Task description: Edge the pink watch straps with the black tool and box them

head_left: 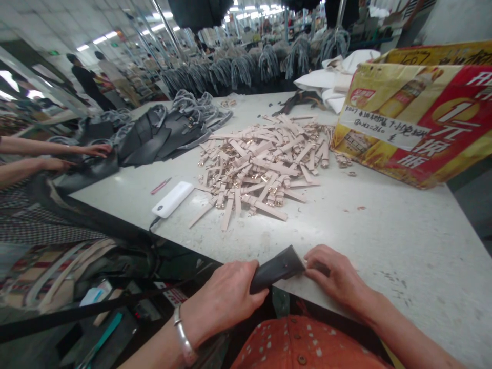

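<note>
My left hand (226, 289), a silver bangle at its wrist, is closed around a dark, leather-like piece (279, 269) at the table's near edge. The piece is flat, with small dark marks near its far end. Close to that end my right hand (334, 274) has its thumb and fingertips pinched together; whatever is between them is too small to make out. Beyond both hands lies a heap of pale beige buckled straps (265, 169) with gold-coloured buckles.
A white power bank (172, 199) and a pink-handled slim tool (160, 186) lie left of the straps. A yellow and red carton (415, 118) stands at right. Dark bag pieces (157, 133) are piled at left, where a co-worker's hands (98, 150) work. White cloth (326, 82) lies behind.
</note>
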`<state>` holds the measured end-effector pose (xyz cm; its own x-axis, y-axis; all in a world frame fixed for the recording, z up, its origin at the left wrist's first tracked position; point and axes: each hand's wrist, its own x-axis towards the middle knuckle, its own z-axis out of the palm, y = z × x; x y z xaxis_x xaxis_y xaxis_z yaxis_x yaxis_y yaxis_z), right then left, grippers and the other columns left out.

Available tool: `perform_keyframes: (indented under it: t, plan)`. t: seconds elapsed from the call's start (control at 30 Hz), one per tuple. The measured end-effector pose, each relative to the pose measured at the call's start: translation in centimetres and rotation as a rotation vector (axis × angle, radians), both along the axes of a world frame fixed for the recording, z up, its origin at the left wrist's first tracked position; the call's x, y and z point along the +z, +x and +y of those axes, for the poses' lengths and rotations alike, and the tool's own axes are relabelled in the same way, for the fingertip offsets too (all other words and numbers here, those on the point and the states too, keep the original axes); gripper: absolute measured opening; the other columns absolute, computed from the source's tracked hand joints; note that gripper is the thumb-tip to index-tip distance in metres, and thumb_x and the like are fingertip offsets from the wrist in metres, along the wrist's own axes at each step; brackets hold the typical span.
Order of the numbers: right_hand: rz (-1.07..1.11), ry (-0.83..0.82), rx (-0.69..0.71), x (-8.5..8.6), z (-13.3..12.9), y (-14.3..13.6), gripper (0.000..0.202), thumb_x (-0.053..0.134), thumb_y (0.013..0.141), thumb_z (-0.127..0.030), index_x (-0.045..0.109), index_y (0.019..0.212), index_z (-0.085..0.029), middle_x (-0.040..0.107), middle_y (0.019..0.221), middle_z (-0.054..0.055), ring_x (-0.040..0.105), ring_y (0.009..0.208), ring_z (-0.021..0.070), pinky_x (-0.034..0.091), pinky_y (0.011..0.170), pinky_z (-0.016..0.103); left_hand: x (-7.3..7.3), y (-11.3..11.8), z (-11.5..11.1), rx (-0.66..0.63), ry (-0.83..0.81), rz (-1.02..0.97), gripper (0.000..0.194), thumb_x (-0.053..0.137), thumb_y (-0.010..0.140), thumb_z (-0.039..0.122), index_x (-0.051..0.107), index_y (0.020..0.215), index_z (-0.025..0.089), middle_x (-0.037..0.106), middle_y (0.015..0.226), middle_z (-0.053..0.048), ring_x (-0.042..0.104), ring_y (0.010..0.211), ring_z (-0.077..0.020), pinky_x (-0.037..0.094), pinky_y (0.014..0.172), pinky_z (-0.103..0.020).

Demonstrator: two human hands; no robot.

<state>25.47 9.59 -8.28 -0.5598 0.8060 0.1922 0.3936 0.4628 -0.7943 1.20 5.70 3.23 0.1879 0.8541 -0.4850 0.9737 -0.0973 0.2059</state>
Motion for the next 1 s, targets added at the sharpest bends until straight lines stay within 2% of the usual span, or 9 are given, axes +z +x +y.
perform_keyframes:
  t: [0.17,0.47,0.63,0.8,1.0]
  plan:
    - [0.002,-0.037,-0.05,-0.1,0.0,0.2,0.012,0.058,0.08,-0.014,0.05,0.075,-0.02,0.06,0.086,0.003,0.056,0.077,0.0157,0.045,0.068,0.029,0.0,1.4,0.8,-0.056,0.057,0.031,0.024,0.044,0.083,0.04,0.06,0.086,0.021,0.069,0.083,-0.006,0.066,0.079,-0.024,0.044,0.065,-0.029]
    - [-0.026,0.03,-0.027,-0.3,0.2,0.6,0.008,0.059,0.082,-0.016,0.057,0.076,-0.02,0.063,0.082,0.004,0.055,0.083,0.0191,0.044,0.073,0.033,0.6,-0.1,-0.3,-0.034,0.001,0.066,0.022,0.047,0.081,0.039,0.059,0.087,0.022,0.068,0.082,-0.006,0.066,0.078,-0.0236,0.045,0.065,-0.03]
    - [-0.034,-0.025,0.013,-0.3,0.7,0.9,0.009,0.061,0.079,-0.012,0.057,0.075,-0.019,0.06,0.077,0.002,0.053,0.077,0.0166,0.042,0.068,0.029,0.9,1.5,0.0,-0.085,0.012,0.093,0.021,0.044,0.083,0.035,0.059,0.086,0.021,0.069,0.081,-0.006,0.066,0.077,-0.0244,0.045,0.064,-0.03]
    - [-0.035,-0.023,0.008,-0.4,0.9,1.1,0.015,0.059,0.076,-0.008,0.051,0.071,-0.019,0.057,0.074,0.001,0.051,0.073,0.0156,0.04,0.066,0.027,0.4,2.6,0.8,-0.106,0.065,0.089,0.023,0.044,0.083,0.038,0.059,0.086,0.02,0.069,0.081,-0.007,0.066,0.079,-0.0252,0.045,0.066,-0.031]
    - [-0.074,-0.021,-0.039,-0.5,0.8,1.1,0.014,0.06,0.077,-0.012,0.05,0.07,-0.019,0.055,0.072,0.0,0.05,0.07,0.0152,0.038,0.062,0.027,-0.5,1.6,0.9,-0.038,0.076,0.033,0.024,0.046,0.082,0.04,0.058,0.086,0.021,0.068,0.081,-0.005,0.066,0.076,-0.0229,0.044,0.062,-0.028]
